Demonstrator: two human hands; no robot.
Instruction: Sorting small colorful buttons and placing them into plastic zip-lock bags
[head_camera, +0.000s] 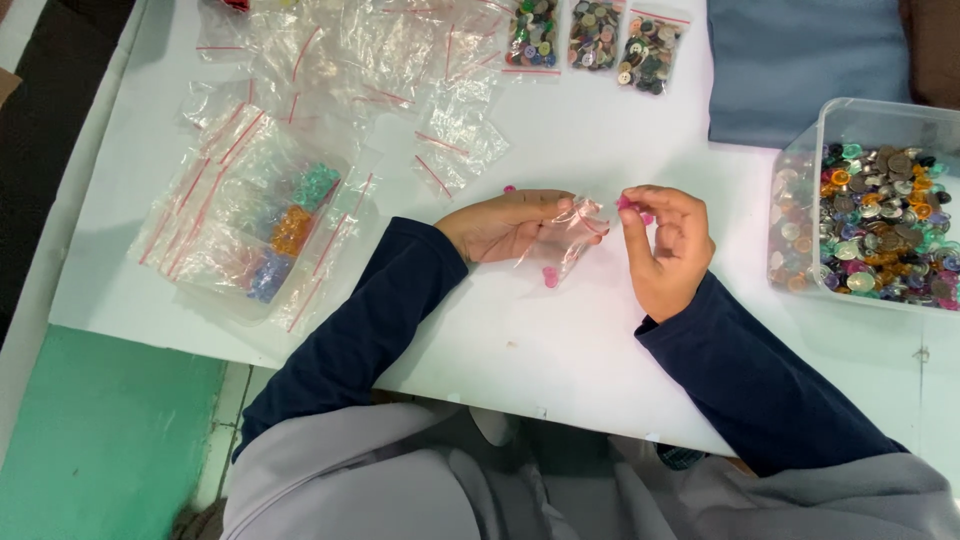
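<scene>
From my head cam: my left hand (503, 224) is pinching a small clear zip bag (570, 232) by its mouth, holding it just above the white table (560, 330). My right hand (668, 250) sits right beside the bag's opening, fingertips closed on a few pink buttons (628, 204). One more pink button (549, 277) seems to sit low in the bag. Off to my right there's a clear tub of mixed buttons (880, 225); empty zip bags (330, 60) are piled up top left.
</scene>
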